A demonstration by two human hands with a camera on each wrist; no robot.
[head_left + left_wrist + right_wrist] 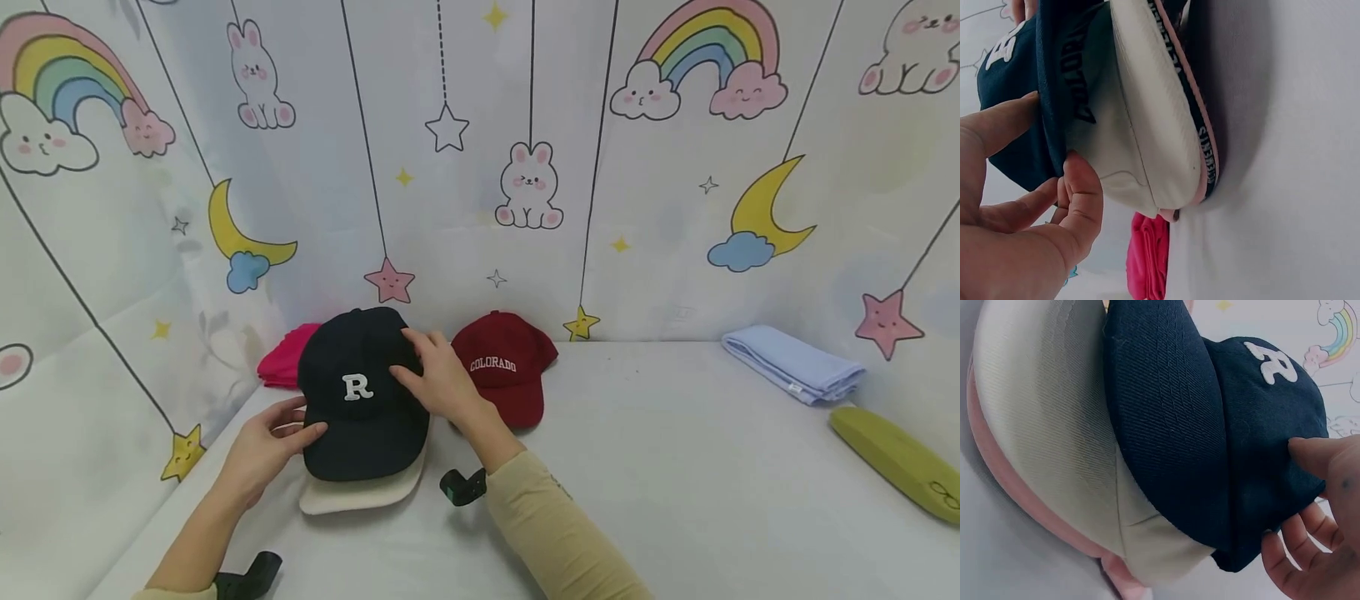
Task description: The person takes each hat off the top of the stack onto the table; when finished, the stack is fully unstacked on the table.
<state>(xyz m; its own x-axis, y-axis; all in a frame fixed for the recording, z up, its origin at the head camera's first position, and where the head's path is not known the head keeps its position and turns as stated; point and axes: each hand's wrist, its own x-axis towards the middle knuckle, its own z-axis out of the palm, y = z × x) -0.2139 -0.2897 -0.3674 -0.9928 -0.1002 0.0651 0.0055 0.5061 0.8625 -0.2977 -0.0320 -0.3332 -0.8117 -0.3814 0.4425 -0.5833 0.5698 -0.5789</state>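
Observation:
A navy baseball cap (367, 433) with a white letter R sits over a cream cap (367, 495), whose brim sticks out below it. In the left wrist view, dark lettering shows on the cream cap (1138, 119). Beneath that lies a pink cap (1019, 494), seen at its brim edge. My left hand (258, 450) pinches the navy cap's side near the brim, thumb in front and fingers at the lower edge. With the thumb on the crown and fingers at its rim, my right hand (442, 379) holds the opposite side.
Right of the stack is a dark red Colorado cap (504, 379). Folded bright pink cloth (1147, 256) lies behind on the left. A folded light blue cloth (795, 364) and a long green case-like object (896, 462) lie at the right of the white table (675, 500).

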